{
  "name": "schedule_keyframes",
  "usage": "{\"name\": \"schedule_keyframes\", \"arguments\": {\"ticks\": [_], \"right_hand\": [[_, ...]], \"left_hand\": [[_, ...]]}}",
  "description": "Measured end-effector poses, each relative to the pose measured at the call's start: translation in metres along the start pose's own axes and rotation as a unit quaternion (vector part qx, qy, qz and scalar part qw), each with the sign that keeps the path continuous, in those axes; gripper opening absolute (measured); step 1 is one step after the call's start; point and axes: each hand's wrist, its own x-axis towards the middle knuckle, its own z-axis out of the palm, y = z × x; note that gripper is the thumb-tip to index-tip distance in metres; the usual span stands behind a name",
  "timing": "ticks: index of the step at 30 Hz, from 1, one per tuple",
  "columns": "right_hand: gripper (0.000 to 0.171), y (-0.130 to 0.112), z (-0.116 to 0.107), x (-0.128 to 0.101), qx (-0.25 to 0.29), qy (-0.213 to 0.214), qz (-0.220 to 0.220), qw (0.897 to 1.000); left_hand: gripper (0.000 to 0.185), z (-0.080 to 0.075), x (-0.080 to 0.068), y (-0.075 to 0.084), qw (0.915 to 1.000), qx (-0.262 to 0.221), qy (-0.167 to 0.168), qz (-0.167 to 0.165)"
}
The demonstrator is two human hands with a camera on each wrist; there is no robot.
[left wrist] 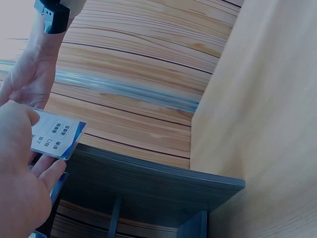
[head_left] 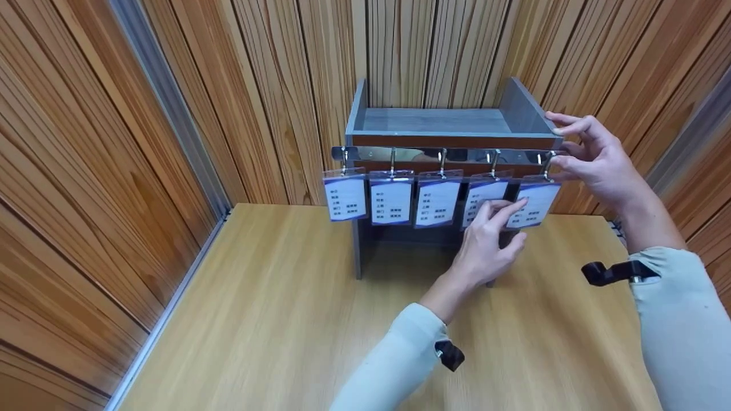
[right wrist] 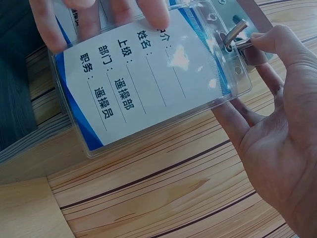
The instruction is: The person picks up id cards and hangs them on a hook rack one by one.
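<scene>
Several name badges in clear sleeves hang in a row from hooks on a shiny metal strip (head_left: 411, 154). At the row's right end, my left hand (head_left: 482, 240) holds the last name badge (right wrist: 143, 84) by its left edge, one fingertip on its front and other fingers partly behind it. My right hand (right wrist: 277, 119) is at the top of that badge, its thumb against a small metal clip (right wrist: 244, 44) beside the hook (right wrist: 236, 32); a finger lies behind. In the head view, its upper fingers touch the cabinet's right side.
The strip is on the front of a grey wooden cabinet (head_left: 454, 135) with an open top tray. Beneath it is a light wooden table (head_left: 274, 319). Wood-panelled walls (head_left: 274, 85) stand behind and at both sides, with metal posts (head_left: 177, 103) at the corners.
</scene>
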Motion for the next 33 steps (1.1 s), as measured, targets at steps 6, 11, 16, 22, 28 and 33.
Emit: {"name": "schedule_keyframes", "arguments": {"ticks": [6, 11, 16, 22, 28, 33], "right_hand": [[0.038, -0.002, -0.001, -0.001, 0.006, 0.007, -0.002, 1.000], [0.039, -0.002, -0.001, 0.000, 0.012, 0.012, -0.005, 1.000], [0.039, 0.000, -0.001, 0.000, 0.009, 0.011, -0.004, 1.000], [0.040, 0.003, -0.002, -0.003, -0.004, 0.022, 0.011, 1.000], [0.043, 0.003, 0.000, -0.005, -0.004, 0.037, 0.017, 0.999], [0.047, 0.004, 0.005, -0.008, -0.008, 0.048, 0.005, 0.999]], "left_hand": [[0.058, -0.003, -0.001, -0.001, 0.9999, -0.011, -0.011, 0.004], [0.057, -0.006, -0.003, -0.002, 0.9998, -0.013, -0.011, 0.005], [0.057, -0.010, -0.009, -0.003, 0.9999, -0.009, -0.009, 0.010], [0.056, -0.015, -0.021, -0.004, 0.9993, -0.004, -0.013, 0.035], [0.056, -0.028, -0.033, -0.009, 0.9972, 0.014, -0.016, 0.071], [0.060, -0.045, -0.041, -0.015, 0.9960, 0.019, -0.029, 0.082]]}}
